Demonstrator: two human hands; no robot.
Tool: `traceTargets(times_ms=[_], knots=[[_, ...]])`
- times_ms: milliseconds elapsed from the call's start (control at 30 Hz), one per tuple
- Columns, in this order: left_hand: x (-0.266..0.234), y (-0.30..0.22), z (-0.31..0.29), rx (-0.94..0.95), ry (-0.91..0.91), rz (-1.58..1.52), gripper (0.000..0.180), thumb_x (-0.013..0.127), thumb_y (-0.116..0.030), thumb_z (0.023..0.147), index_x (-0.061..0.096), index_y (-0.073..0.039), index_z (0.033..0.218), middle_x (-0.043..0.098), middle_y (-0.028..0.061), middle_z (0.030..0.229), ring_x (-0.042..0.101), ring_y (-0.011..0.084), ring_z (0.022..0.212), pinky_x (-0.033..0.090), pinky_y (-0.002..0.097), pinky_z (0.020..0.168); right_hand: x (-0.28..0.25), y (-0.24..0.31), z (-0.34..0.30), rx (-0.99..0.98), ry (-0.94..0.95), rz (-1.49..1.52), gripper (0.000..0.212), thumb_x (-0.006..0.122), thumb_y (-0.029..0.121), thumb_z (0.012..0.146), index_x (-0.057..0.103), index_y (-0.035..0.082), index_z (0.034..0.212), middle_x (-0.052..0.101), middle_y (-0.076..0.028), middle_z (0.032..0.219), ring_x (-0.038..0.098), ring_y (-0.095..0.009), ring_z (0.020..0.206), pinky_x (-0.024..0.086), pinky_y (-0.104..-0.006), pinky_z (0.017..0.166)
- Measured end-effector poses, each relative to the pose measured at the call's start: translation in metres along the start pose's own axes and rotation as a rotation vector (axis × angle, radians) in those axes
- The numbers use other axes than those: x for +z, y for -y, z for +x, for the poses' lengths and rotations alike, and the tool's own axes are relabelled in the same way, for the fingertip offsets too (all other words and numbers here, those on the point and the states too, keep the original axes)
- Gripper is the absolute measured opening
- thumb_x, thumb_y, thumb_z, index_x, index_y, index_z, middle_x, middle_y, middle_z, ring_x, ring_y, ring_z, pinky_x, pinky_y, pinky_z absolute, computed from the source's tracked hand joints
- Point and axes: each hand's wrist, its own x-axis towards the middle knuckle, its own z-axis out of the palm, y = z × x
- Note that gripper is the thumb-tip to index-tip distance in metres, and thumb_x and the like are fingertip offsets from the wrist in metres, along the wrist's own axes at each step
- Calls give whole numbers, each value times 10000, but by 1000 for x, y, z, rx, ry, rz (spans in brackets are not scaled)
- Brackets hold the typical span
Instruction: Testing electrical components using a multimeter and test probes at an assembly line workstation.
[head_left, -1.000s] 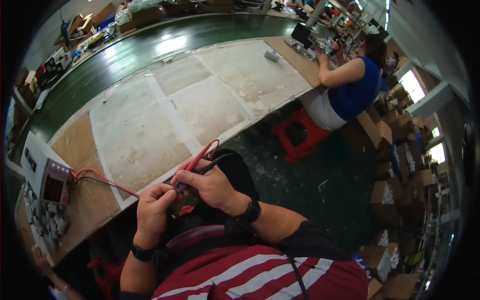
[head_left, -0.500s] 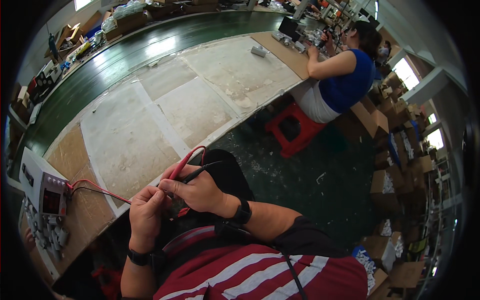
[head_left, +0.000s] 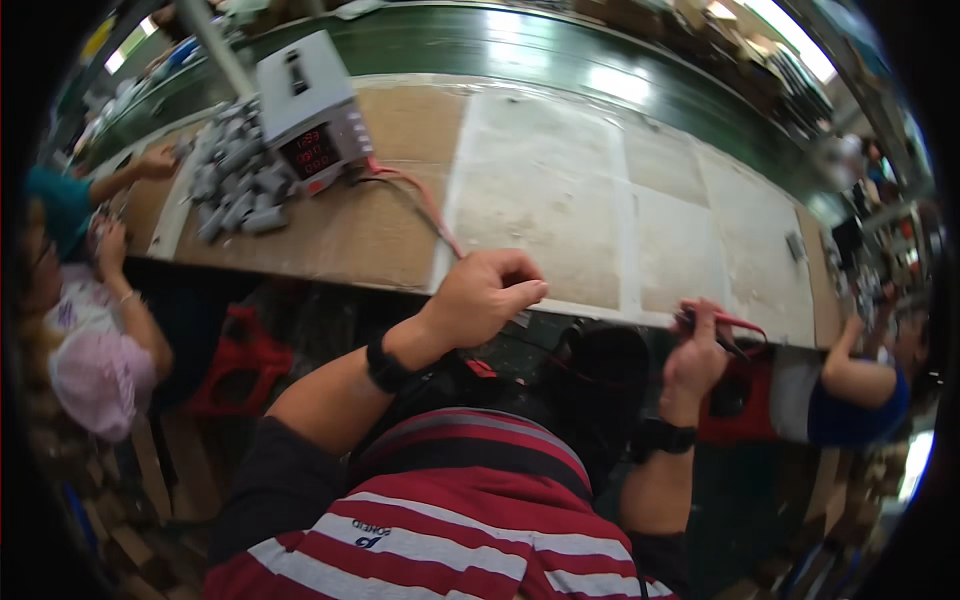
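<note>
My right hand [head_left: 697, 350] is closed around a pair of test probes above the table's front edge. The red probe [head_left: 738, 323] points right out of the fist, and the black probe [head_left: 735, 350] lies just below it. Well apart from it, my left hand [head_left: 485, 295] is raised over the table edge with fingers curled and thumb brought close to them. Whatever it may pinch is hidden. Red and black leads [head_left: 425, 200] run from a white box-shaped power supply [head_left: 310, 90] with a lit red display and pass behind my left hand.
Many small grey cylindrical parts [head_left: 235, 175] are heaped beside the power supply. At left, a co-worker's hand [head_left: 155, 163] reaches near the heap. Another person in a blue top [head_left: 860, 410] sits at the right end. Red stools [head_left: 240, 365] stand under the long table [head_left: 540, 200].
My hands, together before, are now apart; the right moved off rightward with both probes. The view has turned left, bringing the power supply, grey parts and the left co-worker further in.
</note>
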Motion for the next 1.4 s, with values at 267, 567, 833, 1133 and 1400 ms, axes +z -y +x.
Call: traceTargets(times_ms=[267,567,833,1133,1400], knots=[[-60,45,-11,577,-472,907,302,736,-275,907,711,-54,1111,671,181,1198,616,336,1179,465,449,1059,33,-24,29,-21,139,-13,174,654,207,1022,663,33,1036,711,-95,879,605,-141,684,488,-267,597],[-80,56,2,537,-506,735,363,699,-295,939,698,-21,1176,647,246,1288,602,411,1217,473,445,1061,57,-46,35,20,210,-176,172,658,201,1017,683,34,985,703,-50,828,580,-89,623,452,-236,516],[-75,57,10,428,-479,511,277,676,-226,964,711,-6,1128,678,219,1254,646,387,1149,512,416,983,53,-39,31,13,180,-140,132,647,158,1025,676,32,1001,689,-45,820,578,-83,639,461,-228,539],[-75,54,-3,364,-383,649,274,629,-140,977,683,-8,1211,644,189,1339,587,377,1258,460,429,1060,56,-61,24,-43,150,-156,128,691,166,1002,678,39,1017,693,-25,843,606,-74,700,465,-222,576],[-57,43,5,306,-188,1075,316,651,-209,976,681,0,1211,634,174,1366,504,381,1366,382,454,1144,39,-39,27,-37,175,35,159,675,176,1011,676,16,1009,717,-57,867,626,-94,722,501,-243,617]])
